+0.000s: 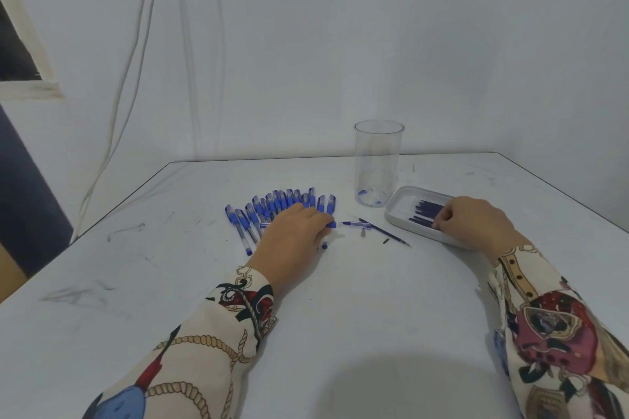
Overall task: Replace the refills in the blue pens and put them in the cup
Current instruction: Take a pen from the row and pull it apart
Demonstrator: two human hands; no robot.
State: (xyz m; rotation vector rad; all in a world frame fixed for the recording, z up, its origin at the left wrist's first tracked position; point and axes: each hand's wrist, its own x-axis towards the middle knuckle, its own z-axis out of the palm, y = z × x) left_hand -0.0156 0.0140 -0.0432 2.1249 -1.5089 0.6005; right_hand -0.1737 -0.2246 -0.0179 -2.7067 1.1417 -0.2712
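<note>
Several blue pens (pixel 272 207) lie side by side in a row at the middle of the white table. My left hand (pixel 292 241) rests over the right end of the row, fingers closed on a pen barrel (pixel 335 224) that points right. A loose refill (pixel 384 231) and a small pen tip piece (pixel 363 233) lie between the hands. A white tray (pixel 401 201) at the right holds several dark blue refills (pixel 425 211). My right hand (pixel 476 219) reaches into it, fingertips pinching a refill. A clear empty cup (pixel 376 163) stands behind the tray.
The table's far edge meets a white wall just behind the cup. White cables (pixel 136 61) hang down the wall at the left. The table's left edge runs diagonally near a dark object on the floor side. A tiny dark scrap (pixel 385 241) lies by the loose refill.
</note>
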